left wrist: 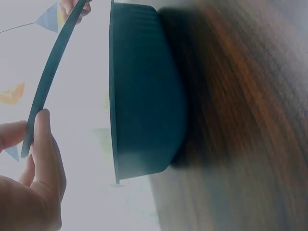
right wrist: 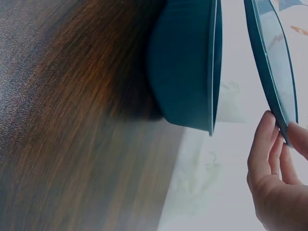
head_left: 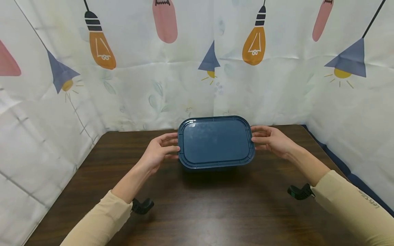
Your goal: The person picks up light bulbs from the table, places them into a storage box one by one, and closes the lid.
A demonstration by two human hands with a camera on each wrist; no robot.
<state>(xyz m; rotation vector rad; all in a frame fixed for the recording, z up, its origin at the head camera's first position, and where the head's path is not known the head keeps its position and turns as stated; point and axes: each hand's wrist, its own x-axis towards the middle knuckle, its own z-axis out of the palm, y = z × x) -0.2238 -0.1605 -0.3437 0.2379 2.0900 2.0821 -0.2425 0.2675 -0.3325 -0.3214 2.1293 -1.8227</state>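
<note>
A dark blue rectangular lid with rounded corners is held level by its two short ends. My left hand pinches the left end between thumb and fingers, while my right hand grips the right end the same way. Both wrist views show a gap between the lid and a deep blue-green storage box beneath it. That box stands on the table, its rim facing up toward the lid. From the head view the lid hides nearly all of the box.
The dark brown wooden table extends on all sides of the box. A white curtain printed with lamps and bulbs hangs behind the table's far edge and along both sides. Black wrist devices jut from the sleeves.
</note>
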